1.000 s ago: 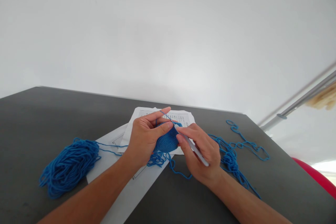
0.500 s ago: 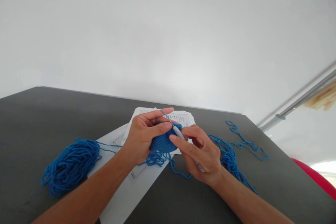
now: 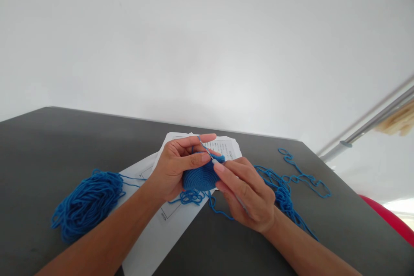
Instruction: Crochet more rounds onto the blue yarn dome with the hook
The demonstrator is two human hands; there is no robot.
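My left hand pinches the upper edge of a round blue crochet piece, its index finger stretched out with a strand of yarn running over it. In my right hand is a crochet hook with a pale grip, mostly covered by the fingers. The hook's metal tip lies at the top edge of the piece, beside my left thumb, where the yarn from the raised finger meets it. Loose blue yarn hangs or lies just below the piece.
A blue yarn skein rests on the dark table at the left, two strands leading toward my left hand. Tangled yarn lies to the right. Printed paper sheets are under my hands. Beyond the right edge are a metal pole and something red.
My right hand has rolled over the hook and its fingers have closed further, covering more of the grip. The crochet piece has shifted slightly; my left hand has hardly moved.
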